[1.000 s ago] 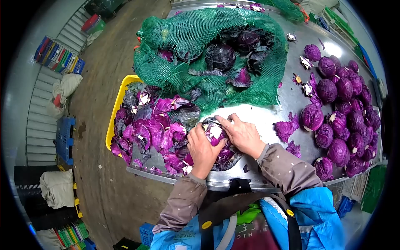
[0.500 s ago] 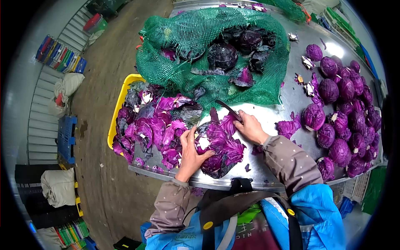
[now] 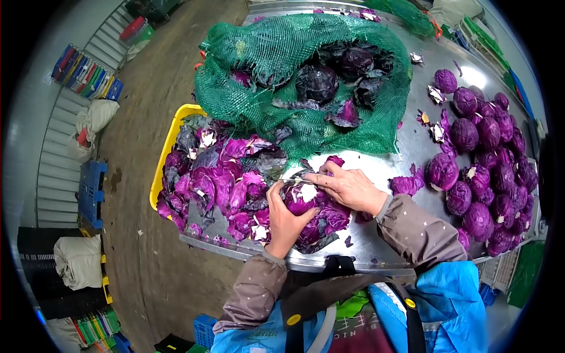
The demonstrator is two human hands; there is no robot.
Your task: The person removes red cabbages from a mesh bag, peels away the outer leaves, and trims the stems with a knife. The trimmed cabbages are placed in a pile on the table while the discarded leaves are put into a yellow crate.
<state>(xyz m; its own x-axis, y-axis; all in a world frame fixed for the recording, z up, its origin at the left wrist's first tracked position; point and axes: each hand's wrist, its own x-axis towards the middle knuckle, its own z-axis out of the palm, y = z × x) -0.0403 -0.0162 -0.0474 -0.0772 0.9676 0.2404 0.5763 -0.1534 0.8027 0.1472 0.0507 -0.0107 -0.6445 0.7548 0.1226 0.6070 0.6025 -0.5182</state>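
Trimming cabbage [image 3: 298,203]: left hand [image 3: 286,222] clamped on its side, right hand [image 3: 355,190] on knife [image 3: 294,180]; shallow cuts, thumb clear, advisable.

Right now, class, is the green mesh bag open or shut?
Open: the mesh bag gapes, leaving dark cabbages uncovered in the gap.

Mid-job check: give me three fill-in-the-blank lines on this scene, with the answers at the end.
The left hand holds a head of purple ____.
The mesh bag on the metal table is ____ in colour.
Loose leaves lie in a tub whose rim is ____.
Missing words: cabbage; green; yellow.
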